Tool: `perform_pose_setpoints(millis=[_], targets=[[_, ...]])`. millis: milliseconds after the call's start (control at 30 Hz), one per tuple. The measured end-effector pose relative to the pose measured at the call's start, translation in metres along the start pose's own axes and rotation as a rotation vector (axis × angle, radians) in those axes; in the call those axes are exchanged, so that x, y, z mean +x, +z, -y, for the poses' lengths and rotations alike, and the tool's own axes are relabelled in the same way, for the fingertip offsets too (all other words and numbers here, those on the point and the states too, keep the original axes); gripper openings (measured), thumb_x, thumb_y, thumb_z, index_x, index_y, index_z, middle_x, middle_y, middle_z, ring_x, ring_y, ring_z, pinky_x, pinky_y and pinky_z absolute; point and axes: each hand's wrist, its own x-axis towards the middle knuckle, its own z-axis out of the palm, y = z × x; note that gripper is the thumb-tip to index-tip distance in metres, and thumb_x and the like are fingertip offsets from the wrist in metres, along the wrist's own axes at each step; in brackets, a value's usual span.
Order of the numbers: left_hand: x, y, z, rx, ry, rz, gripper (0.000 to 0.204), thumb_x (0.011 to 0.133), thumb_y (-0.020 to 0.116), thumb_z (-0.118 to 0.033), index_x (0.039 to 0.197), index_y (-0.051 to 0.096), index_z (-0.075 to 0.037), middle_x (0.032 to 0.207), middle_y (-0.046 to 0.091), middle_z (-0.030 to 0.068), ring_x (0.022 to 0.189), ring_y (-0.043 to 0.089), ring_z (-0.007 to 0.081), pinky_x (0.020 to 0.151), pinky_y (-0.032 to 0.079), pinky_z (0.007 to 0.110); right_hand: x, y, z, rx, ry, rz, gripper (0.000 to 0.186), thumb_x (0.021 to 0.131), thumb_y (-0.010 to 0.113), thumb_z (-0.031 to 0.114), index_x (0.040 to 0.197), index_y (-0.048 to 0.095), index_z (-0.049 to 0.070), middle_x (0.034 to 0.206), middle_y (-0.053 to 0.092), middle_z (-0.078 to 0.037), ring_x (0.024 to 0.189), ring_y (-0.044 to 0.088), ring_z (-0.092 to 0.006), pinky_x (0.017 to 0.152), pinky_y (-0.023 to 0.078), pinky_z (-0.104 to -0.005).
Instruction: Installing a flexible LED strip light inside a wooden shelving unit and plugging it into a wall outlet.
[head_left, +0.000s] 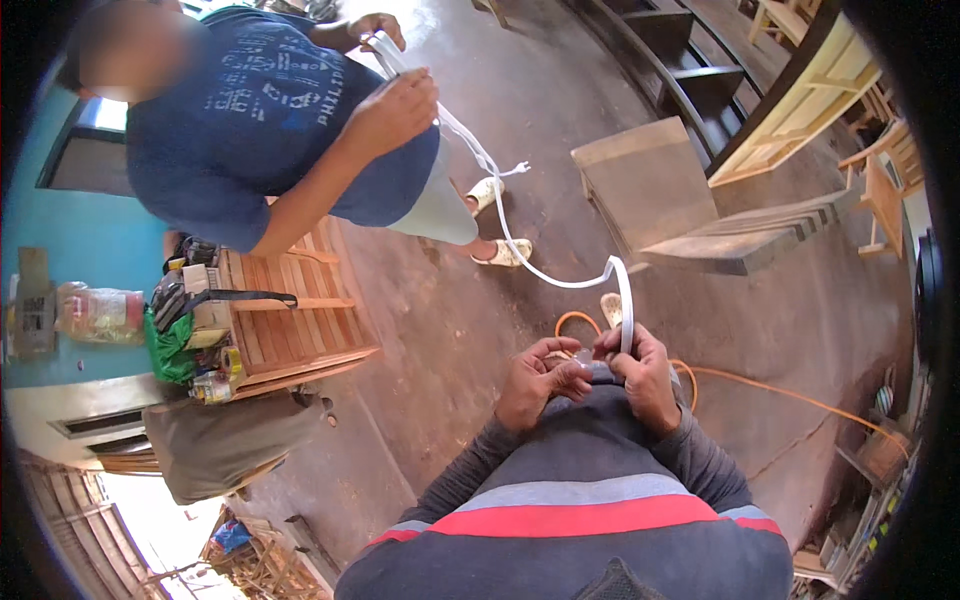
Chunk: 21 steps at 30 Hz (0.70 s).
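A flexible white strip (pixel 564 283), which looks like an LED strip light, runs in a loose curve from a co-worker to me. My right hand (pixel 648 385) is closed around its near end, just in front of my body. Close beside it, my left hand (pixel 545 385) pinches a small transparent piece (pixel 584 357), too small to name surely. Both hands' fingertips almost meet. Across from me, the co-worker (pixel 290 120) in a blue shirt holds the strip's other part in both hands. A white two-pin plug (pixel 519 168) dangles on a cord below those hands.
An orange cord (pixel 780 390) crosses the floor at my right. Wooden furniture (pixel 650 185) lies ahead, beside dark shelving (pixel 690 60) and a pale panel (pixel 800 100). At left stand a slatted wooden piece (pixel 290 320) bearing bags and a covered object (pixel 225 440).
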Motion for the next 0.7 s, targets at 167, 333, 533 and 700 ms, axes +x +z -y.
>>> perform_pose_setpoints(millis=[167, 333, 533, 700], targets=[[0.001, -0.018, 0.000, 0.080, 0.005, -0.011, 0.024, 0.090, 0.064, -0.011, 0.109, 0.057, 0.004, 0.081, 0.066, 0.0137, 0.063, 0.064, 0.0172, 0.054, 0.053, 0.028, 0.000, 0.014, -0.003, 0.071, 0.116, 0.019, 0.011, 0.085, 0.065, 0.012, 0.090, 0.058, 0.005, 0.075, 0.057, 0.002, 0.066, 0.051, -0.0053, 0.060, 0.041, -0.0203], [0.000, -0.022, -0.001, 0.173, 0.071, -0.053, 0.020, 0.091, 0.063, -0.012, 0.103, 0.061, 0.003, 0.080, 0.065, 0.0108, 0.062, 0.061, 0.0148, 0.056, 0.052, 0.028, 0.003, 0.026, 0.000, -0.102, 0.099, 0.025, 0.015, 0.084, 0.070, 0.013, 0.088, 0.057, 0.005, 0.075, 0.057, 0.002, 0.066, 0.050, -0.0043, 0.059, 0.040, -0.0194], [0.001, -0.017, 0.001, 0.118, 0.065, -0.056, 0.025, 0.093, 0.060, -0.010, 0.114, 0.059, 0.003, 0.084, 0.066, 0.0105, 0.068, 0.063, 0.0145, 0.061, 0.052, 0.026, 0.011, 0.017, -0.005, -0.061, 0.103, 0.031, 0.015, 0.084, 0.069, 0.011, 0.087, 0.056, 0.005, 0.074, 0.056, 0.002, 0.065, 0.050, -0.0043, 0.058, 0.040, -0.0194], [-0.001, -0.015, 0.003, 0.187, 0.081, -0.055, 0.028, 0.093, 0.059, -0.008, 0.118, 0.058, 0.003, 0.082, 0.067, 0.0104, 0.067, 0.063, 0.0132, 0.061, 0.052, 0.026, 0.010, 0.020, 0.000, 0.021, 0.101, 0.005, 0.015, 0.081, 0.069, 0.006, 0.087, 0.055, 0.006, 0.075, 0.055, 0.002, 0.067, 0.051, -0.0046, 0.060, 0.041, -0.0187]])
